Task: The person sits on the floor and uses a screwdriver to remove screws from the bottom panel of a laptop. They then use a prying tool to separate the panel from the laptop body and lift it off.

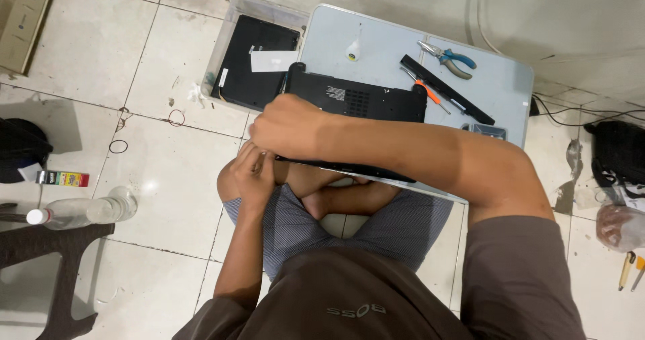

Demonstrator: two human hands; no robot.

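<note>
Laptop: the black laptop (356,101) lies upside down on your small pale blue table (497,85), its base facing up, showing a vent grille and a white label patch. Its near-left corner hangs past the table edge, over your lap.
Right hand: your right hand (285,126) reaches across your body and rests, curled, on the laptop's near-left corner. Whether the fingers grip the edge you cannot tell from here.
Left hand: your left hand (253,172) sits just below that corner, fingers pinched narrow together. What they pinch is too small to make out.
Table far side: blue-handled pliers (449,58), a long black strip (447,89), an orange-handled screwdriver (428,93) and a small white bottle (353,50) lie beyond the laptop.
Floor far left: a second black laptop (254,61) lies in a shallow tray with a white paper on it.
Floor near left: a clear plastic bottle (80,210) lies on its side.
</note>
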